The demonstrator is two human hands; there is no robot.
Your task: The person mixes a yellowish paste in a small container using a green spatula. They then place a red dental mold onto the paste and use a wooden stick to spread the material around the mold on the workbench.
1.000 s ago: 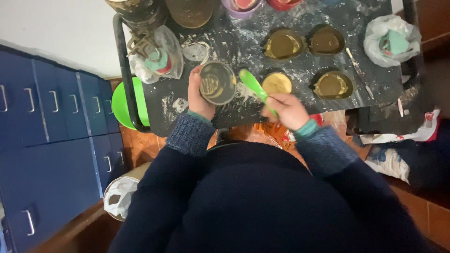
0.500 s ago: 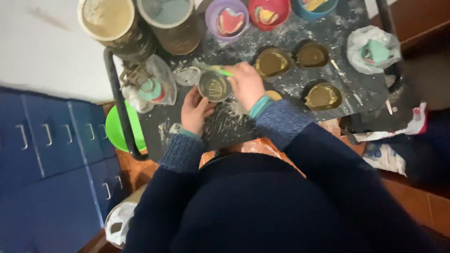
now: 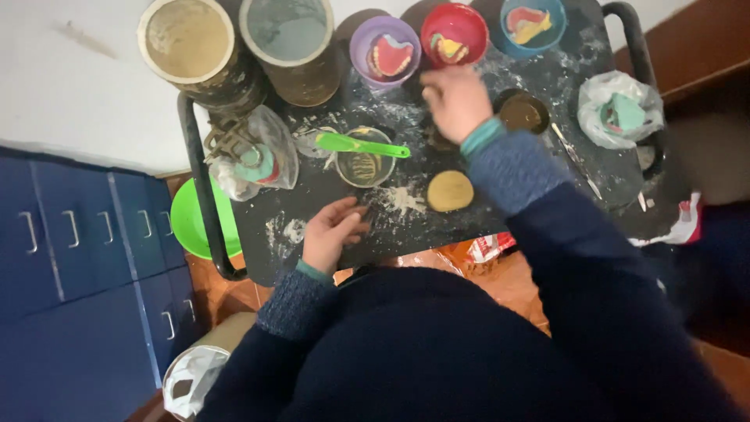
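I am seeing my left hand (image 3: 332, 234) resting open and empty on the dusty black tray table (image 3: 547, 86), just below the small clear mixing cup (image 3: 364, 166). A green plastic spatula (image 3: 361, 145) is lying across that cup. My right hand (image 3: 455, 100) is reaching beyond it toward the red bowl (image 3: 455, 33); I cannot tell its grip. A tied clear bag (image 3: 251, 156) is sitting left of the cup.

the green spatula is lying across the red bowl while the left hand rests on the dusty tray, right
Not quite. The green spatula lies across the small clear cup, not a red bowl. The left hand does rest on the dusty tray, as the head view shows.
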